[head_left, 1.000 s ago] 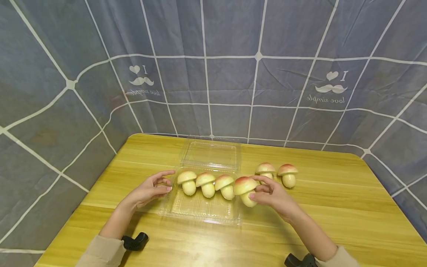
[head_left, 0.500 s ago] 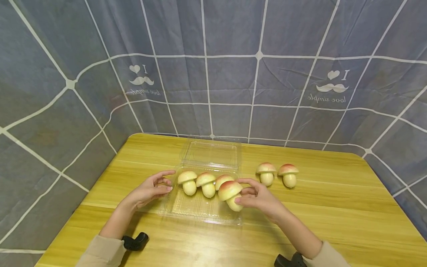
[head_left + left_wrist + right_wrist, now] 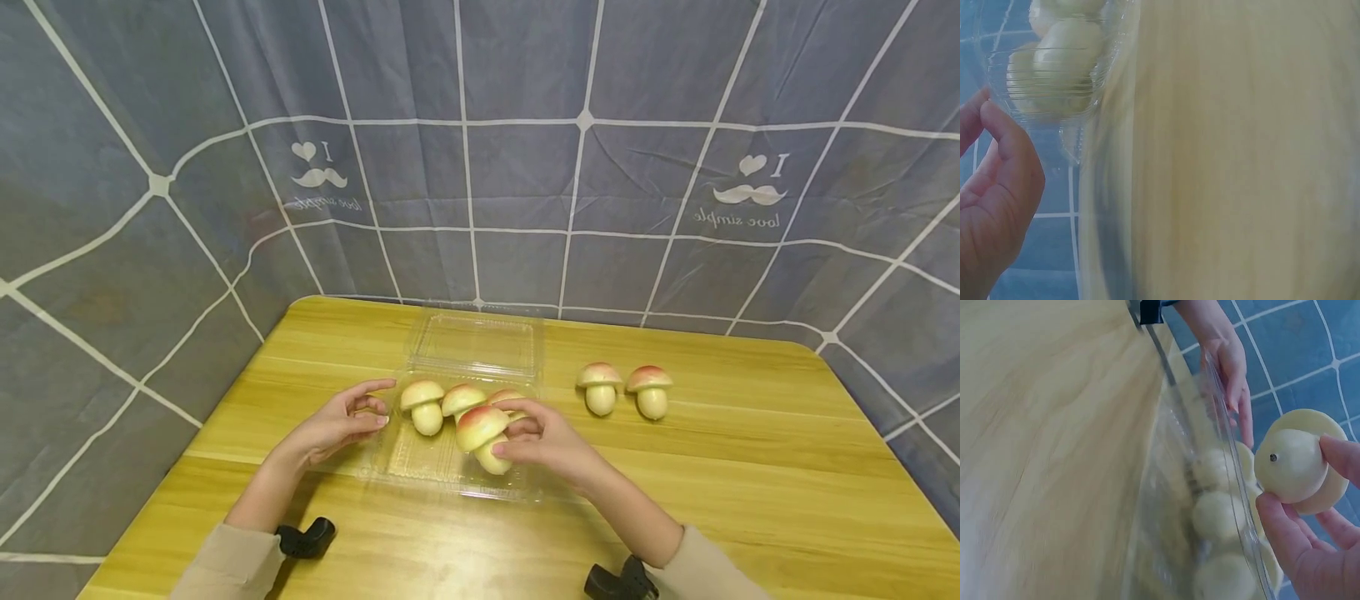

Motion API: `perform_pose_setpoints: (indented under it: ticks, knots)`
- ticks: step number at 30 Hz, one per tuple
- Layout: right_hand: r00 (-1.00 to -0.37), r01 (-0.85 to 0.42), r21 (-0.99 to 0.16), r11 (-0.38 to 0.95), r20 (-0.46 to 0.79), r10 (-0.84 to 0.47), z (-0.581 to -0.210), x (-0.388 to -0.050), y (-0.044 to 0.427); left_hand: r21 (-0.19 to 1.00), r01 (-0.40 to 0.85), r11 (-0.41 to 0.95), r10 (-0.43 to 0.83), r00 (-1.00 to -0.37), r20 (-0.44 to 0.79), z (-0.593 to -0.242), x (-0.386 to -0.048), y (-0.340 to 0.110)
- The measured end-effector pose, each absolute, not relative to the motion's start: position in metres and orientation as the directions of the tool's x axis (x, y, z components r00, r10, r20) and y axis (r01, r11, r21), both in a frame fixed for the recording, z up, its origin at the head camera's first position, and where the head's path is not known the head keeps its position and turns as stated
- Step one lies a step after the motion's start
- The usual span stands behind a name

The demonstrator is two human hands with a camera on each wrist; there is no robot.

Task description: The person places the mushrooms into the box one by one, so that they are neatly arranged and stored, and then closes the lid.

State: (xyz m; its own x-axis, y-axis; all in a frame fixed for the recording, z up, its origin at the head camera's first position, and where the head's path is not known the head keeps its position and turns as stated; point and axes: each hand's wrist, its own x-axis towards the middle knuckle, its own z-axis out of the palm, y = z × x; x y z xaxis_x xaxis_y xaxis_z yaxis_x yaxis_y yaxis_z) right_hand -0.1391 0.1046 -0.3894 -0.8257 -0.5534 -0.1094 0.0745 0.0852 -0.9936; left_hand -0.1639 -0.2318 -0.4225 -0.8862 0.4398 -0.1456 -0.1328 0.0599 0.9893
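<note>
My right hand (image 3: 546,443) pinches a toy mushroom (image 3: 480,427) with a red-tinged cap, holding it above the clear plastic container (image 3: 420,467). In the right wrist view, the rounded stem end of that mushroom (image 3: 1291,464) faces the camera, with thumb and fingertips around it. Three more mushrooms lie in a row in the container: a left one (image 3: 423,407), a middle one (image 3: 459,398) and a right one (image 3: 508,395), the last two partly hidden. At the container's left rim, my left hand (image 3: 336,423) rests its extended index finger and thumb.
Two more mushrooms, one (image 3: 599,388) beside another (image 3: 650,392), lie on the wooden table (image 3: 750,450) to the right of the container. The container's transparent lid (image 3: 476,343) lies folded back behind it. A grey curtain (image 3: 525,175) hangs past the table's far edge.
My right hand has carried its mushroom leftward, from the container's right edge to over its middle, now covering part of the row. My left hand stays at the left rim.
</note>
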Motion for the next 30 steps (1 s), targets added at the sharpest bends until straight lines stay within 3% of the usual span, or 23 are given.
perform_pose_setpoints:
  ticks: [12, 30]
  knots:
    - [-0.844, 0.170, -0.981, 0.092, -0.193, -0.500, -0.403, -0.140, 0.057, 0.989, -0.130, 0.067, 0.440, -0.886, -0.146, -0.423, -0.164, -0.232]
    - [-0.865, 0.170, -0.979, 0.110, -0.202, -0.460, -0.416, -0.139, 0.017, 0.989, -0.127, 0.070, 0.438, -0.887, -0.145, -0.425, -0.164, -0.231]
